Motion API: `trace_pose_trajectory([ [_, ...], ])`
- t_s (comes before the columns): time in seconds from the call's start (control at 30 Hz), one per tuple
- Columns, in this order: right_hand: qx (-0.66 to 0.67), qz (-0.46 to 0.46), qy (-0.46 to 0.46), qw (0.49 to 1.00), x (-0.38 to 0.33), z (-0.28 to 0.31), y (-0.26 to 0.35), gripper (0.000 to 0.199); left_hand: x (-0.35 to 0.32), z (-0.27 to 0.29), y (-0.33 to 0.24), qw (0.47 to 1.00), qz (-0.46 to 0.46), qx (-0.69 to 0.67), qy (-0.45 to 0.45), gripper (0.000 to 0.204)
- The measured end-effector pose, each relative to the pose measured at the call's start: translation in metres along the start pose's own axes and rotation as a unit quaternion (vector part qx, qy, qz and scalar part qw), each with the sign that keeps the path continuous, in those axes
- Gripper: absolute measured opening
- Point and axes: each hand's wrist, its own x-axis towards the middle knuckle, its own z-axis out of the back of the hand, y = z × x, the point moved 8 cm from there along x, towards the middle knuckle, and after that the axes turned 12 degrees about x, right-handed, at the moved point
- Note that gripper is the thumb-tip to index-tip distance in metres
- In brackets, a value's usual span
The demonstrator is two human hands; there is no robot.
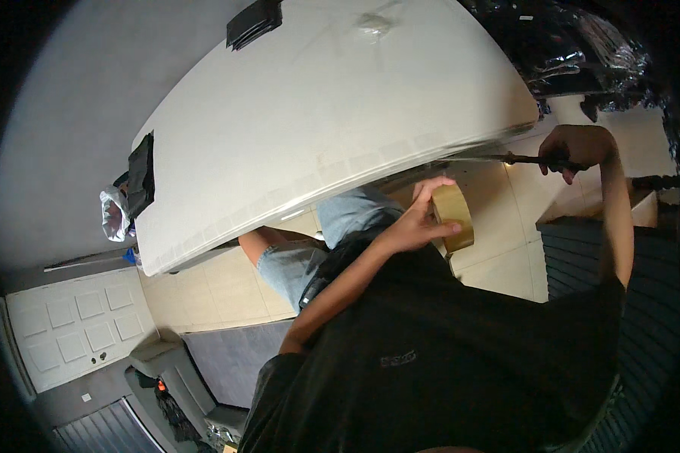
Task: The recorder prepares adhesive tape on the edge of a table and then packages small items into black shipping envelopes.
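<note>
My left hand clamps the tape roll; right hand grips the knife beside the white board, no tape laid yet.

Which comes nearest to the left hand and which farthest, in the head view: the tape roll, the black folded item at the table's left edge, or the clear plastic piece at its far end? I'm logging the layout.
From the left hand:
1. Tape roll, brown, held in that hand.
2. Clear plastic piece, at the table's far end.
3. Black folded item, on the table's left edge.
</note>
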Motion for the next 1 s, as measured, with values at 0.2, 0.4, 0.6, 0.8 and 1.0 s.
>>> trace_pose_trajectory([
  [0.2, -0.074, 0.051, 0.047, 0.995, 0.017, -0.005, 0.043, 0.052, 0.000, 0.000, 0.003, 1.000, -0.002, 0.017, -0.014, 0.092],
  [0.4, -0.117, 0.041, 0.032, 0.992, 0.033, 0.010, 0.021, 0.043, 0.000, -0.002, -0.005, 1.000, 0.018, -0.016, -0.001, 0.095],
  [0.6, -0.081, 0.022, 0.008, 0.996, 0.033, 0.011, 0.034, 0.053, -0.002, 0.002, -0.008, 0.999, 0.001, 0.031, -0.015, 0.096],
  [0.8, -0.108, -0.015, -0.019, 0.994, 0.023, 0.008, 0.032, 0.045, -0.021, 0.002, -0.024, 0.999, -0.014, 0.043, 0.017, 0.096],
  [1.0, -0.075, 0.050, -0.150, 0.985, 0.011, 0.023, 0.077, 0.017, -0.065, 0.008, -0.047, 0.996, -0.043, 0.071, 0.028, 0.090],
])
